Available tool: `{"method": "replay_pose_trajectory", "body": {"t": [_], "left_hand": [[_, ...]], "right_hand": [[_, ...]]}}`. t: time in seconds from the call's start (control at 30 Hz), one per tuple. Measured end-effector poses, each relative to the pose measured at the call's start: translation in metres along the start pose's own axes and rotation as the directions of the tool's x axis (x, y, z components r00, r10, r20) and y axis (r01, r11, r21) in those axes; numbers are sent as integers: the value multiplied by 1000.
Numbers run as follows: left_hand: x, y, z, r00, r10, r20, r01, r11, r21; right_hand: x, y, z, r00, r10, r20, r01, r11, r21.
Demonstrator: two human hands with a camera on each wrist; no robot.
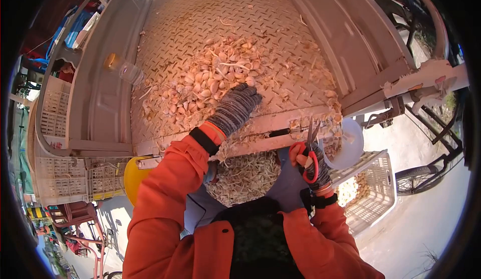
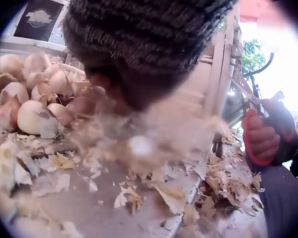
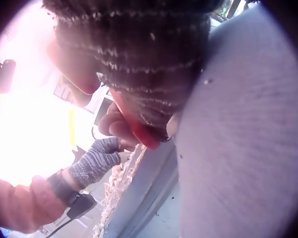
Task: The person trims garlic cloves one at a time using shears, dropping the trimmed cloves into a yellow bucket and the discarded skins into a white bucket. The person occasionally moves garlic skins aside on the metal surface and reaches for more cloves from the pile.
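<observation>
Garlic pile [image 1: 215,81] lies on the ribbed metal truck bed [image 1: 260,13], far of the person, heaped toward the bed's near edge. Left hand [image 1: 234,107], gloved, reaches into the near side of the pile, fingers bent down onto the bulbs; whether it grips one cannot be told, as the left wrist view is blurred there. In that view bulbs [image 2: 32,106] sit left of the glove, with dry skins [image 2: 139,193] scattered on the bed near it. Right hand [image 1: 311,165], gloved, holds red-handled scissors [image 1: 311,144] with fingers through the loops, blades pointing far, near the bed's edge. Trimmings [image 1: 245,176] fill the apron in the lap between the orange sleeves. White crate [image 1: 373,199] stands near right.
</observation>
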State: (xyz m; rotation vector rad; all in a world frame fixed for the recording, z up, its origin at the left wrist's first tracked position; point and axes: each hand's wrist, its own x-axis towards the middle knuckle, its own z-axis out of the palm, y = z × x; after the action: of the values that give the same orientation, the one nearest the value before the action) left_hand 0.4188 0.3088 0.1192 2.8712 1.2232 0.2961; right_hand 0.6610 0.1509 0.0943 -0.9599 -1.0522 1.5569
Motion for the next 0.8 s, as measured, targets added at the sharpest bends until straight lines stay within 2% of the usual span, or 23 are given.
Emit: {"method": "replay_pose_trajectory", "body": {"t": [0.03,0.07,0.1,0.13,0.17,0.2,0.23,0.27,0.3,0.33,0.37,0.43,0.47,0.5,0.53,0.57,0.6,0.63,0.67,0.7,0.73,0.77,0.8], "left_hand": [[4,1,0,986,-45,158,46,999,-3],[-2,-6,13,1000,28,-6,-28,999,45],[-4,-5,9,1000,28,2,-28,999,46],[-6,-4,4,997,-15,-70,11,998,-62],[-9,-2,-1,988,-69,-137,45,984,-172],[-9,8,-23,960,-255,-117,180,881,-437],[-12,6,-24,959,-258,-115,185,881,-436],[-18,4,-24,835,-549,-48,258,467,-845],[-25,4,-25,669,-724,171,150,-94,-984],[-29,4,-29,599,-759,254,-4,-320,-948],[-34,2,-29,595,-764,248,-17,-321,-947],[-44,-2,-27,493,-745,449,-241,-612,-753],[-48,3,-33,506,-737,449,-234,-618,-751],[-54,0,-31,502,-744,441,-252,-614,-748],[-62,-4,-28,564,-730,385,-69,-507,-859],[-69,-8,-24,627,-698,345,107,-362,-926],[-68,-10,-28,627,-690,361,238,-272,-933],[-62,-9,-35,623,-695,358,223,-281,-933],[-54,-7,-40,665,-711,227,319,-4,-948],[-47,-7,-42,718,-688,106,391,273,-879],[-43,-13,-34,697,-714,66,428,340,-837],[-42,-17,-34,697,-714,64,419,334,-844],[-40,-18,-32,639,-749,174,364,96,-926]], "right_hand": [[2,-2,-2,1000,1,-3,-1,1000,8],[3,-7,-3,999,45,13,-45,999,-6],[3,-9,-5,995,90,31,-89,996,-19],[5,-7,-8,995,92,34,-92,996,-13],[7,-2,-13,995,95,-6,-95,991,-92],[9,1,-16,995,94,-46,-100,980,-171],[17,-7,-12,994,97,-42,-102,980,-170],[33,-19,-5,994,-4,-111,-19,978,-206],[50,-28,4,979,-103,-176,57,967,-249],[75,-32,8,969,-213,-123,132,874,-468],[105,-38,13,948,-316,-39,214,722,-658],[155,-46,40,923,-383,36,287,623,-728],[169,-48,54,921,-386,52,298,614,-731],[181,-49,67,936,-331,118,275,483,-831],[191,-47,76,950,-262,170,255,336,-907],[202,-32,76,950,-255,182,262,327,-908],[215,-10,72,949,-216,232,302,394,-868],[219,-8,75,942,-178,284,335,460,-822],[220,-7,71,942,-149,301,336,439,-833],[218,-13,71,941,-139,308,338,432,-836],[215,-18,72,954,-91,286,299,378,-876],[214,-25,72,965,-51,259,261,316,-912],[207,-44,78,981,33,189,176,235,-956]]}}
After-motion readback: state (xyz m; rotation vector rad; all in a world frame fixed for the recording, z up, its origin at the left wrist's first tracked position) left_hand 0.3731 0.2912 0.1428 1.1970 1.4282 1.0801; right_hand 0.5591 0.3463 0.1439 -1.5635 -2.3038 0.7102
